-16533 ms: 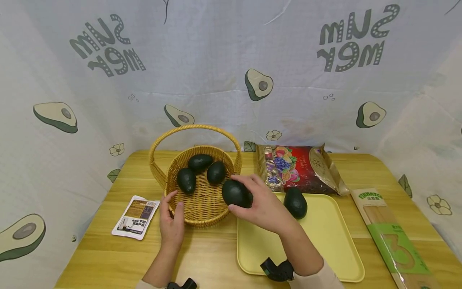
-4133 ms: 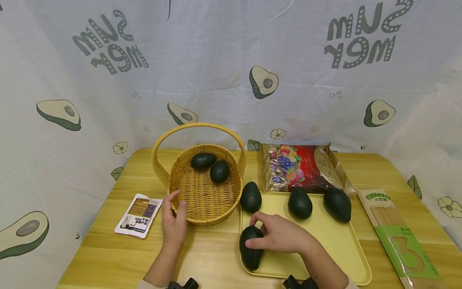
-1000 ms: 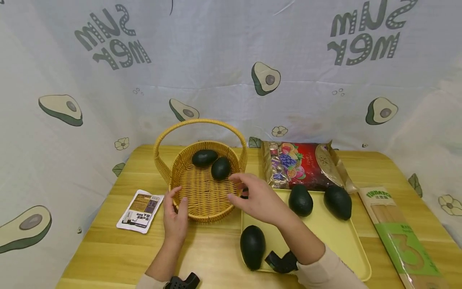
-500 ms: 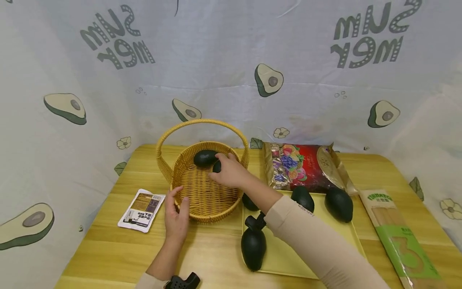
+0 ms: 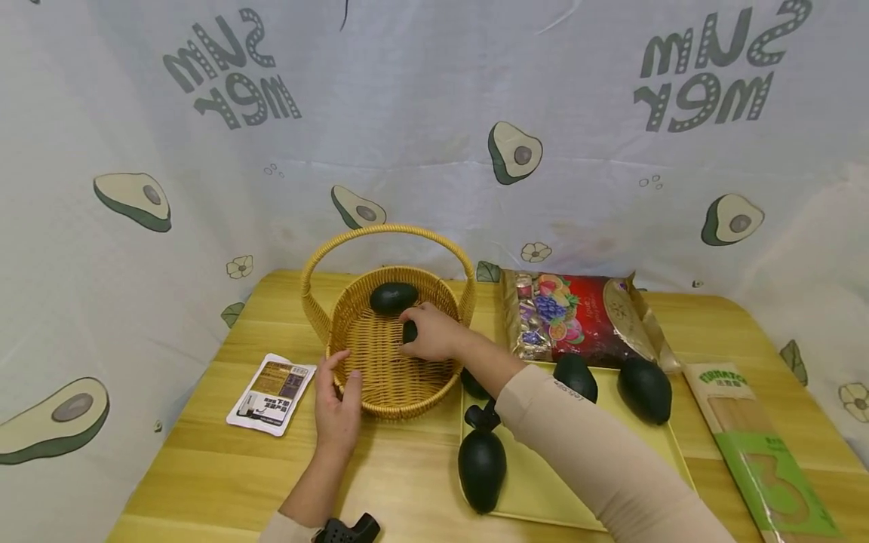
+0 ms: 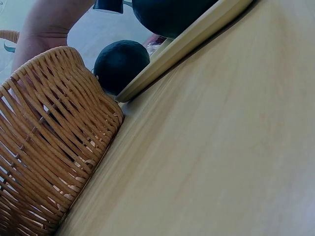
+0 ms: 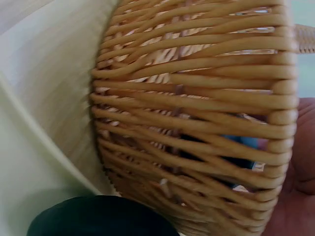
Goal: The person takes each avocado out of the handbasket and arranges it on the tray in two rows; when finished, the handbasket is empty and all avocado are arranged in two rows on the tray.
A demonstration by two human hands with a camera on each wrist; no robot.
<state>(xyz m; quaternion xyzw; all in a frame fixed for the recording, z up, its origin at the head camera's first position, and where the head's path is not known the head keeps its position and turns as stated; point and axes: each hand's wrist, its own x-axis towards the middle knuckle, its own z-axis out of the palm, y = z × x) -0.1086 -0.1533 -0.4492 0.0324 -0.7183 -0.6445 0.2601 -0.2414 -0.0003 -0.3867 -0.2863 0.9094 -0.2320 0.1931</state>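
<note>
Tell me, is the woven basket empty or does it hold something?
Not empty: the basket holds two avocados, one at the back, one under the right hand.

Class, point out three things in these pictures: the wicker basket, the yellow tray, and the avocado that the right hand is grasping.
wicker basket (image 5: 380,403), head view, near front rim.
yellow tray (image 5: 543,483), head view, bare floor.
avocado (image 5: 409,332), head view, dark part showing beside the right hand (image 5: 434,332), whose fingers curl over it.
</note>
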